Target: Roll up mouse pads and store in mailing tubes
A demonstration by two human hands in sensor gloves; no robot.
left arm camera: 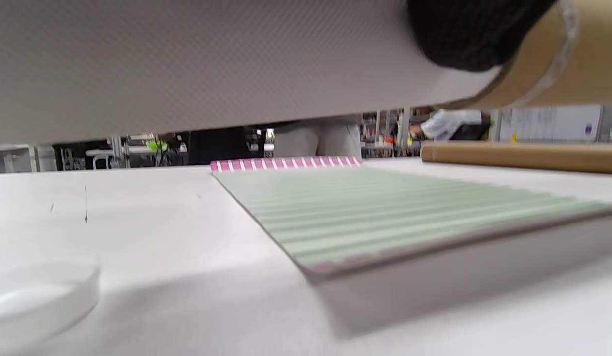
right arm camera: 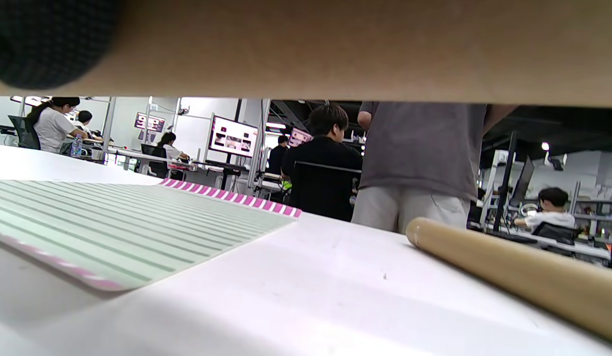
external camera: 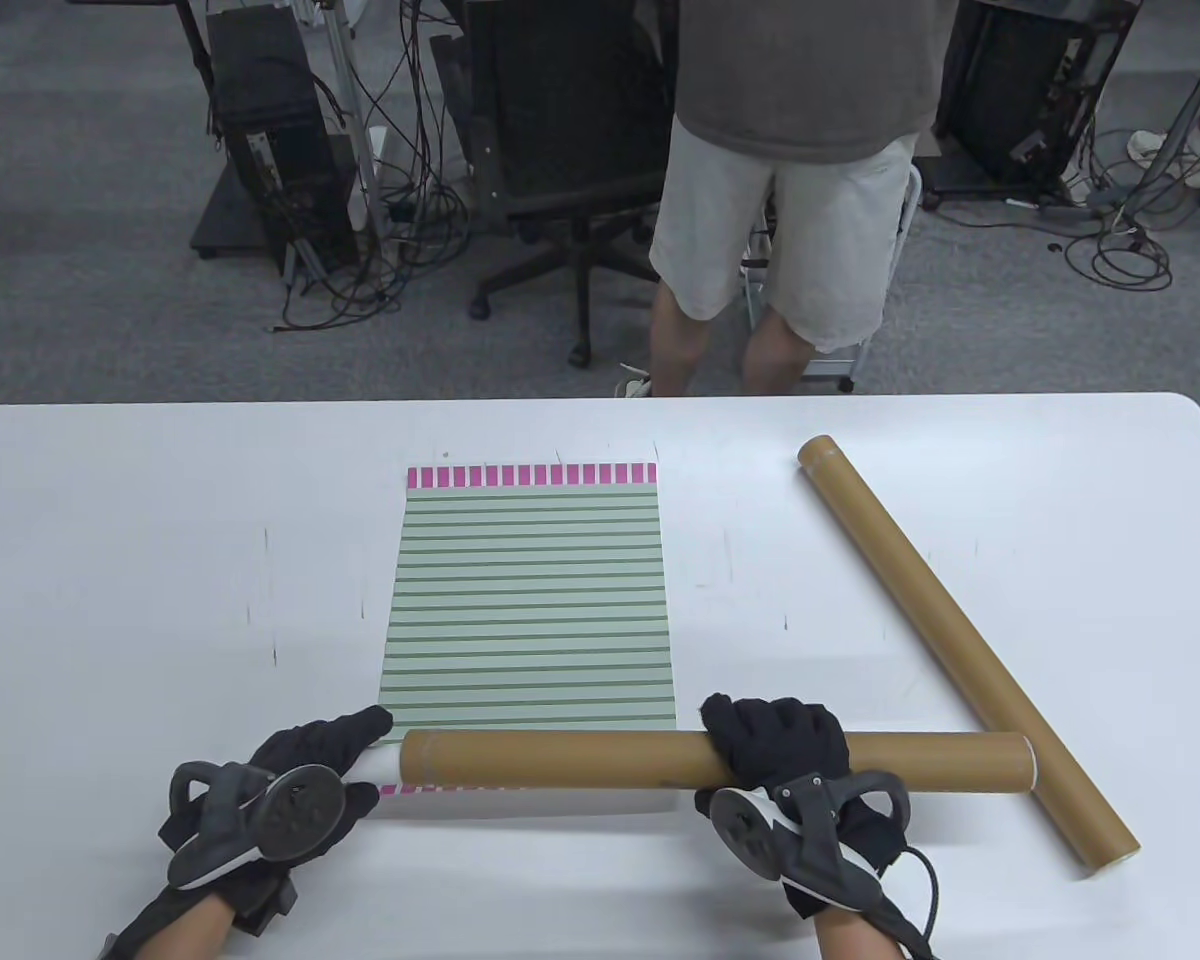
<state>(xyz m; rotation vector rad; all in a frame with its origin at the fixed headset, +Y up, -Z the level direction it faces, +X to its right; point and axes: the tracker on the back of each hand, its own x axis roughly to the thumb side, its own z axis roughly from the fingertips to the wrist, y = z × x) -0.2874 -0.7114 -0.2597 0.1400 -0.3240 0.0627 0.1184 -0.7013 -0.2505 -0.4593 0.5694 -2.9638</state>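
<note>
Here the right hand (external camera: 780, 755) is curled over a brown mailing tube (external camera: 560, 760) that lies crosswise along the near edge of the mouse pad (external camera: 530, 600), fingers wrapped over the top of the tube towards its right half. The pad, pale green with darker stripes and a pink-and-white checked band at its far and near ends, lies flat on the white table (external camera: 110, 560), lengthwise away from the person. The left hand (external camera: 290, 780) rests at the pad's near left corner, beside the tube's left end; its fingers reach to the corner and its thumb lies just below the pink band, but whether they pinch the pad or only touch it I cannot tell, as the tracker hides much of the hand. A second mailing tube (external camera: 960, 640) lies at a slant on the right of the table, running from far left to near right, and the right end of the held tube touches it or lies just beside it. Beyond the far edge of the table a person in a grey top and light shorts (external camera: 800, 200) stands with their back turned, next to an office chair (external camera: 560, 150).
</note>
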